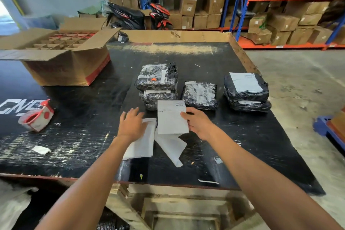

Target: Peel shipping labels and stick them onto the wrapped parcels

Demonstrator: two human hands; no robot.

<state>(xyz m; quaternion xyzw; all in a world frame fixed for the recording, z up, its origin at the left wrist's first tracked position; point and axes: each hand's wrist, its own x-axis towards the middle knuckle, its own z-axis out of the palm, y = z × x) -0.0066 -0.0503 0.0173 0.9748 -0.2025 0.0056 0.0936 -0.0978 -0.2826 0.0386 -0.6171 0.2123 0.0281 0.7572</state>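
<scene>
Both forearms reach forward over the black worktop (pixel 84 136), palms down. The left hand (pixel 131 124) lies flat with straight, spread fingers, pressing on a sheet of white backing paper (pixel 141 144). The right hand (pixel 198 123) pinches the right edge of a shipping label (pixel 170 117) between thumb and fingers, holding it face-up just in front of the parcels. A second strip of backing paper (pixel 172 148) lies curled below the label. Beyond the hands stand three groups of black wrapped parcels: a stack (pixel 157 85) behind the label, a single parcel (pixel 200 95) beside it, and a labelled pair (pixel 246 90) to the right. A tape dispenser (pixel 36 116) lies far left, near an open carton (pixel 61 58).
</scene>
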